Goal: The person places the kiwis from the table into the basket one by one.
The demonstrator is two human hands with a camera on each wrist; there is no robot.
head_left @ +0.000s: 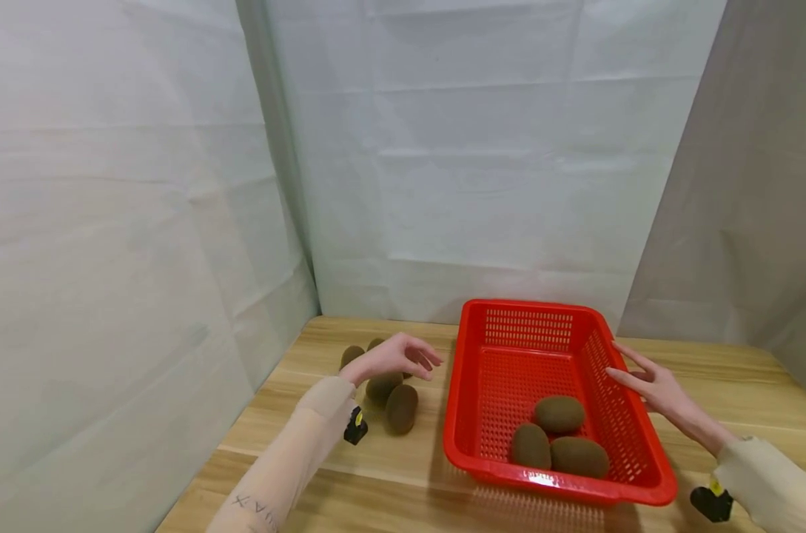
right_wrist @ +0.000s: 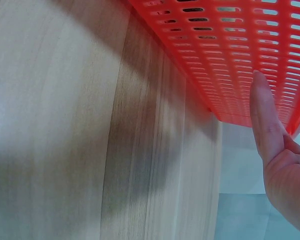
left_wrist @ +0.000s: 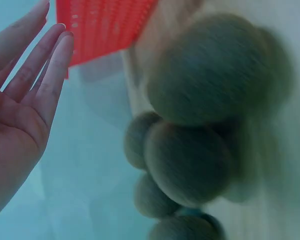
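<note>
A red perforated basket [head_left: 616, 400] sits on the wooden table and holds three brown kiwis [head_left: 559, 414]. Several more kiwis [head_left: 400, 409] lie on the table to its left; they fill the left wrist view as blurred kiwis [left_wrist: 190, 160]. My left hand [head_left: 396, 356] hovers above that pile with relaxed fingers and holds nothing; in the left wrist view the left hand [left_wrist: 25, 100] is flat and empty. My right hand [head_left: 645, 380] lies with straight fingers against the basket's right wall. In the right wrist view a fingertip of the right hand [right_wrist: 265, 120] touches the basket wall [right_wrist: 230, 50].
The wooden table [head_left: 349, 474] is closed in by white cloth walls at the back and left, and a grey one at the right. Bare tabletop [right_wrist: 65, 125] stretches to the right of the basket. Small black wrist cameras [head_left: 711, 503] sit at both forearms.
</note>
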